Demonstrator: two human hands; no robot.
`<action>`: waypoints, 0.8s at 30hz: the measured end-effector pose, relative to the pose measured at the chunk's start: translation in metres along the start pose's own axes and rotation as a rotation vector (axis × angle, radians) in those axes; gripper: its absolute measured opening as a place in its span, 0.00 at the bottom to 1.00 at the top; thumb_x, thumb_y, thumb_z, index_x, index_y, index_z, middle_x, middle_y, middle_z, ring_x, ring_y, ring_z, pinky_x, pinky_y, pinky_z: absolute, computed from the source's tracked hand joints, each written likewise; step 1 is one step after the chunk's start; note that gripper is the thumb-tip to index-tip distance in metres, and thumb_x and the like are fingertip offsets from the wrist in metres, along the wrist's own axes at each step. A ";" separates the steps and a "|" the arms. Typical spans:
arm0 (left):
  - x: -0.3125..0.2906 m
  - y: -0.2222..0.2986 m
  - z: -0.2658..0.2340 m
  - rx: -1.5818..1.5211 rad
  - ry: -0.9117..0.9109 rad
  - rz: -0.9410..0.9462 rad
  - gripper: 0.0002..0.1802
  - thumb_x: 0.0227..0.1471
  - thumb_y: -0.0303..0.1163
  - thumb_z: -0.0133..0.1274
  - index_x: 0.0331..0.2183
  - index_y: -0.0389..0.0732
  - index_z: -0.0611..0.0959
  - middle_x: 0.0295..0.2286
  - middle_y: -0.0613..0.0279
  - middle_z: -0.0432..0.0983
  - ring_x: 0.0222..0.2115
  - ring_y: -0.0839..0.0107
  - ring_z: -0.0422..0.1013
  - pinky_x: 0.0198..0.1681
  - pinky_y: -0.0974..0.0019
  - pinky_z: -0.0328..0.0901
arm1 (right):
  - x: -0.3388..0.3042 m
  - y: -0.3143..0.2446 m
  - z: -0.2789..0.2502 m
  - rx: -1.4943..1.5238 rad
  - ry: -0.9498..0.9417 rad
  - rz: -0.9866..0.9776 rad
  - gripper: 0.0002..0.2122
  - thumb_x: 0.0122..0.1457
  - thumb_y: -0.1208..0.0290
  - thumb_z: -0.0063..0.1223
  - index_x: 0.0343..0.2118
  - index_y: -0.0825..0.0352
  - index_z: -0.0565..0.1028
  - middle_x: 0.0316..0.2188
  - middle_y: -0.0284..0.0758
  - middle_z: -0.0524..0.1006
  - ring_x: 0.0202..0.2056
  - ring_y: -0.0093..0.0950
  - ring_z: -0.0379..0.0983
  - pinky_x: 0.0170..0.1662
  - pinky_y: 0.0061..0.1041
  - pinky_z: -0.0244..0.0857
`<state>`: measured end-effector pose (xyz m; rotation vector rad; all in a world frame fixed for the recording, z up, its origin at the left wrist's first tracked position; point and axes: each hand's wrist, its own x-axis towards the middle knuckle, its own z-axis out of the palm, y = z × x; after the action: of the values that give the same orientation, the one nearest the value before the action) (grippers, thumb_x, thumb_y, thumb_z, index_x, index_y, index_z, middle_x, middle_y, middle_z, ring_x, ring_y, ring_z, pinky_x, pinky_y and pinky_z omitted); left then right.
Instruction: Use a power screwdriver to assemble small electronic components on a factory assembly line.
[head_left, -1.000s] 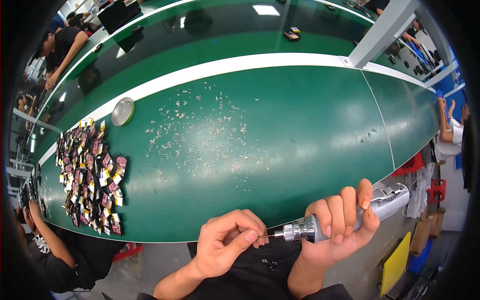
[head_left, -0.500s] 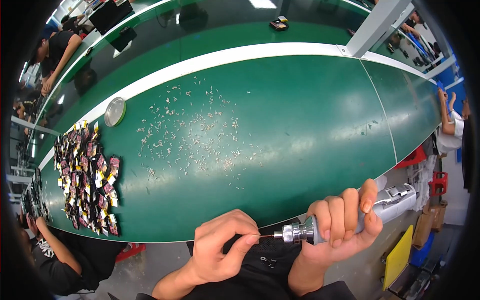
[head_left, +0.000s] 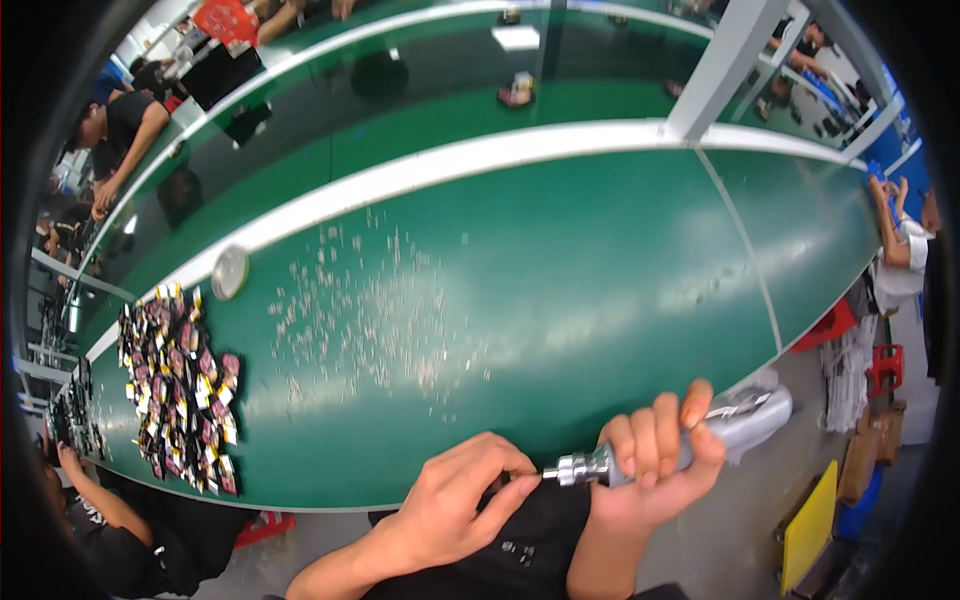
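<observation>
My right hand [head_left: 657, 461] is wrapped around a grey, cylinder-shaped hand tool [head_left: 745, 422] with a metal lever on its side. The tool lies level over the table's near edge, its shiny metal chuck [head_left: 583, 468] pointing left. Right at the slim front tip, my left hand [head_left: 468, 497] pinches with thumb and forefinger; what sits between those fingertips is too small and blurred to name. Beyond my hands, many tiny pale slivers [head_left: 375, 318] lie scattered on the green table [head_left: 590, 290].
A heap of small black parts with yellow-white labels [head_left: 180, 385] covers the table's left end. Behind it stands a round shallow tin [head_left: 230, 272]. A white rail [head_left: 430, 158] and a grey post [head_left: 722, 65] border the far side. Other people work to the left and right.
The view has shifted, with the table sitting lower in the picture. The gap between my left fingertips and the chuck, where a thin reddish rod showed, has become shorter. Both hands keep their grip.
</observation>
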<state>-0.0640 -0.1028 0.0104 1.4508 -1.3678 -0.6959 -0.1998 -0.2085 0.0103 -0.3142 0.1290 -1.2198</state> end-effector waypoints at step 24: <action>0.337 -0.123 -0.059 1.299 0.089 0.172 0.06 0.46 0.26 0.48 0.29 0.36 0.77 0.28 0.49 0.73 0.32 0.54 0.72 0.34 0.56 0.71 | 0.022 -0.020 -0.025 0.101 0.073 0.152 0.03 0.57 0.73 0.46 0.33 0.65 0.69 0.15 0.28 0.58 0.16 0.19 0.52 0.24 0.21 0.51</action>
<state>0.1045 -0.4245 -0.0096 2.2123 -1.9412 0.5316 -0.2168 -0.2395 -0.0062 -0.1683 0.1509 -1.0833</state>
